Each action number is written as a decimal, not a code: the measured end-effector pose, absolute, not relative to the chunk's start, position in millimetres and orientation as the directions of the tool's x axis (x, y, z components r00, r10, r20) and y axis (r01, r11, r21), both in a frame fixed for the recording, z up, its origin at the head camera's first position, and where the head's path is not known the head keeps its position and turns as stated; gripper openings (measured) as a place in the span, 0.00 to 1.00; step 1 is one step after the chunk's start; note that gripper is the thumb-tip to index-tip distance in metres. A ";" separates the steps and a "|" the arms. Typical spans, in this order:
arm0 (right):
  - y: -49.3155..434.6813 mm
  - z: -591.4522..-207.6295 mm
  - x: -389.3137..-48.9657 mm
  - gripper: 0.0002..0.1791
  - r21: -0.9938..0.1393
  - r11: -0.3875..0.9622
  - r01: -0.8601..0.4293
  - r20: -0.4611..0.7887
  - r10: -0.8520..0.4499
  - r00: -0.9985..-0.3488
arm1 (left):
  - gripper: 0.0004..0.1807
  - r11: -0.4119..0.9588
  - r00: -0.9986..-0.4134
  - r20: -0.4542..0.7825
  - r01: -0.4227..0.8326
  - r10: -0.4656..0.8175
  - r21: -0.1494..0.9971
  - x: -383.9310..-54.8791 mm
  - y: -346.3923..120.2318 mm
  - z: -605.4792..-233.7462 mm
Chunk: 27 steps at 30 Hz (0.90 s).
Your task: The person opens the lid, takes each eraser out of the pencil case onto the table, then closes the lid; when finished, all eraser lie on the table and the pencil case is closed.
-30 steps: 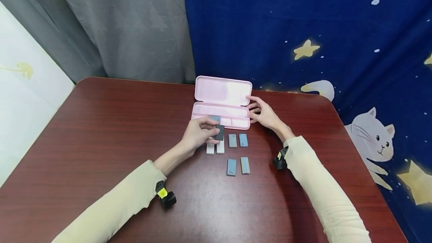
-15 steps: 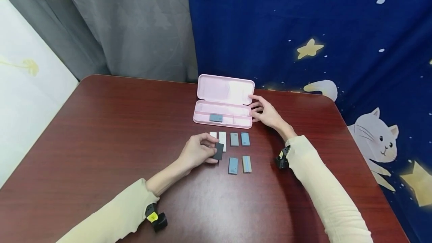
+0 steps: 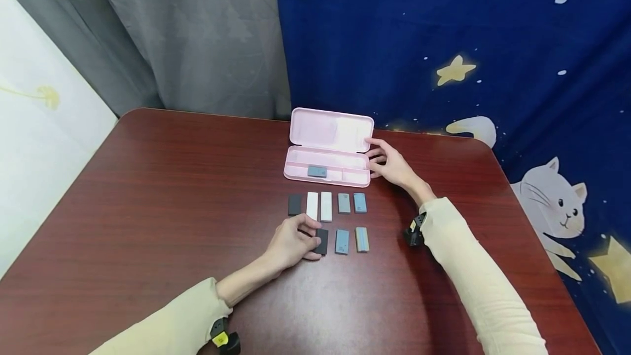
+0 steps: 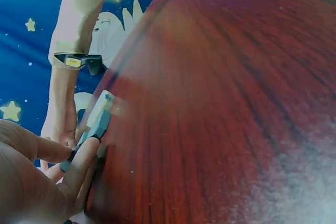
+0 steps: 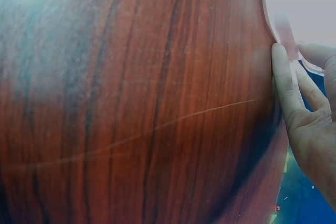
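Observation:
My left hand pinches a black eraser by its left side, at the left end of the front row on the table. Beside it lie a blue eraser and a striped yellow-and-blue eraser. In the left wrist view, the thumb and fingers of the left hand partly hide the erasers. My right hand rests against the right edge of an open pink pencil case, its fingers touching lid and base. A grey-blue eraser lies in the case's front compartment.
Behind the front row lie another black eraser, two white erasers, a grey eraser and a light blue eraser. Curtains hang beyond the far edge of the brown table.
My left hand has moved from in front of the pencil case toward me with the black eraser, down to the front row. The right hand has stayed at the case.

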State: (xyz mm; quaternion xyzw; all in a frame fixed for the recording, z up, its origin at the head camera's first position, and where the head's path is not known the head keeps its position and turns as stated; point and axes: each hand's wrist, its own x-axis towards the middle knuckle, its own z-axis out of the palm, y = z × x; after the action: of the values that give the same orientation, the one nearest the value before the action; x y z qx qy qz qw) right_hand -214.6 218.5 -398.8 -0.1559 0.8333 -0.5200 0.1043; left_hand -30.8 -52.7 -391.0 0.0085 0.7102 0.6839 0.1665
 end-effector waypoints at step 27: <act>217.2 -394.6 -212.3 0.35 -0.902 0.408 -0.145 -0.017 -0.368 -0.930 | 0.10 0.314 -0.953 -0.063 0.036 0.297 0.949 -28.1 -49.2 -396.6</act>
State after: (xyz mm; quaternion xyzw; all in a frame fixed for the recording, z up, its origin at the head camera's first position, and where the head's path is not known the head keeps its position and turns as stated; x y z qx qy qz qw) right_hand -212.3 217.2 -394.6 -0.1541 0.8321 -0.5220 0.1069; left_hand -28.1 -49.2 -396.6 0.1037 0.8025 0.5765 0.1136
